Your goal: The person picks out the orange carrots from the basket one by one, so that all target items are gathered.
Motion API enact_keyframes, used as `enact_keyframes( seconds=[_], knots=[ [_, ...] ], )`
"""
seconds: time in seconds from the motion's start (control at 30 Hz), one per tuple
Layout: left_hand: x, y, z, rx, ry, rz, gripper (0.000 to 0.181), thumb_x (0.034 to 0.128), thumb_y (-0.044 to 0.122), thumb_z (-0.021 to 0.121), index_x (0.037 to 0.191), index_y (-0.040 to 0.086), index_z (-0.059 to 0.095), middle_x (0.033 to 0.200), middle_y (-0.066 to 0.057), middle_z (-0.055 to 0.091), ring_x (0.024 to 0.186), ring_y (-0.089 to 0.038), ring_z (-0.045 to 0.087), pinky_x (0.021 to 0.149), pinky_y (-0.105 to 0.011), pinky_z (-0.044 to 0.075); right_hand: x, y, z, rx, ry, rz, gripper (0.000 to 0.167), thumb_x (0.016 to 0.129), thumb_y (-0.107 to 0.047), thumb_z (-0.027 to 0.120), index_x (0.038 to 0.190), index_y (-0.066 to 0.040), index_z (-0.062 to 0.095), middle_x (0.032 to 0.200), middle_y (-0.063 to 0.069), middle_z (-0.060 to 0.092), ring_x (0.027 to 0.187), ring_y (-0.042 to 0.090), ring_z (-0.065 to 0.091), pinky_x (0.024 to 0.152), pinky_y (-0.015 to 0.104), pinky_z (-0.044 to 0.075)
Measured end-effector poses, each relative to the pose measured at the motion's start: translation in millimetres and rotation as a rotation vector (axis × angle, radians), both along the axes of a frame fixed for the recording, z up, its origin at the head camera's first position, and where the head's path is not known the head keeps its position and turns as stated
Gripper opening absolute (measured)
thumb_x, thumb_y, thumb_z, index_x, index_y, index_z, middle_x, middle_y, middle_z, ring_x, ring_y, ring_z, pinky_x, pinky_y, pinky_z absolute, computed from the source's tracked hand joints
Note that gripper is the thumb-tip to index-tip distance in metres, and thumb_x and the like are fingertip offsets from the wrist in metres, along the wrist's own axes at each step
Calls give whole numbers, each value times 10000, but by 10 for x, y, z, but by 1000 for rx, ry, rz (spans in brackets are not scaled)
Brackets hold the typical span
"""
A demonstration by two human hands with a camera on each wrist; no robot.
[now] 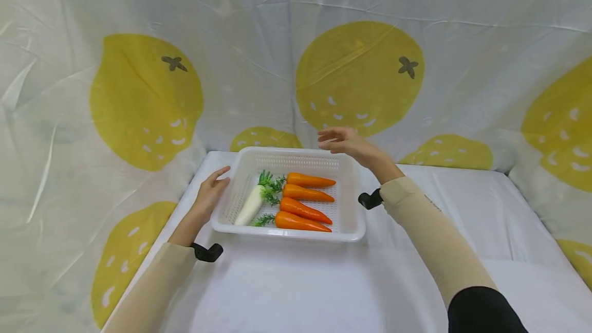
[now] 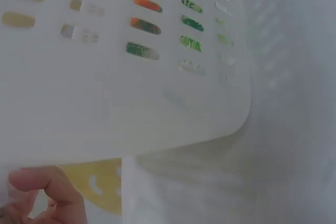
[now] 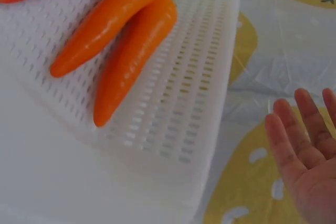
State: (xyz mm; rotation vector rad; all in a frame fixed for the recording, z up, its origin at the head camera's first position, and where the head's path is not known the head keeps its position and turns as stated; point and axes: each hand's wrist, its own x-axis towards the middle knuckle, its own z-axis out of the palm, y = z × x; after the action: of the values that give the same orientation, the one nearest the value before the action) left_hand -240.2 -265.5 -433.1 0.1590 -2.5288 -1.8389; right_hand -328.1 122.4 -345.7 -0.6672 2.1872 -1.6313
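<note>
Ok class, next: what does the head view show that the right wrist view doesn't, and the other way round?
Only the head view: the left hand, the white radish and the nearest carrot. Only the right wrist view: the palm of the right hand. Both: that hand, the white basket, three carrots and the lemon-print cloth.

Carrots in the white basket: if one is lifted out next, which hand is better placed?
Probably the right hand: open by the far right corner of the basket, it looks closer to the carrots. The left hand is across the basket, with the white radish between it and them.
</note>
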Motion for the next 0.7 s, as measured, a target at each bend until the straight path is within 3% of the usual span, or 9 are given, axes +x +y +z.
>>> enact_keyframes(
  seconds=[0.37,0.57,0.7],
  knots=[
    [-8,29,-60,-61,51,22,469,1064,197,486,1509,63,423,1145,-238,600,902,-98,520,787,-223,408,-59,-466,-374,56,-89,-133,458,927,-85,708,1345,47,575,1267,206,630,1185,329,560,1049,530,382],
    [-25,-6,-110,-67,61,22,470,1065,231,495,1509,90,434,1090,-193,606,891,-106,526,783,-231,417,-78,-630,-570,67,-136,-197,439,904,-59,733,1310,54,609,1277,213,627,1258,338,509,1079,533,351],
    [-23,-13,-114,-62,74,15,474,1068,233,492,1512,83,426,1094,-210,613,875,-89,533,766,-219,428,-84,-722,-702,44,-174,-233,410,896,-7,725,1288,60,626,1278,223,624,1255,335,515,1077,463,377]
  ],
)
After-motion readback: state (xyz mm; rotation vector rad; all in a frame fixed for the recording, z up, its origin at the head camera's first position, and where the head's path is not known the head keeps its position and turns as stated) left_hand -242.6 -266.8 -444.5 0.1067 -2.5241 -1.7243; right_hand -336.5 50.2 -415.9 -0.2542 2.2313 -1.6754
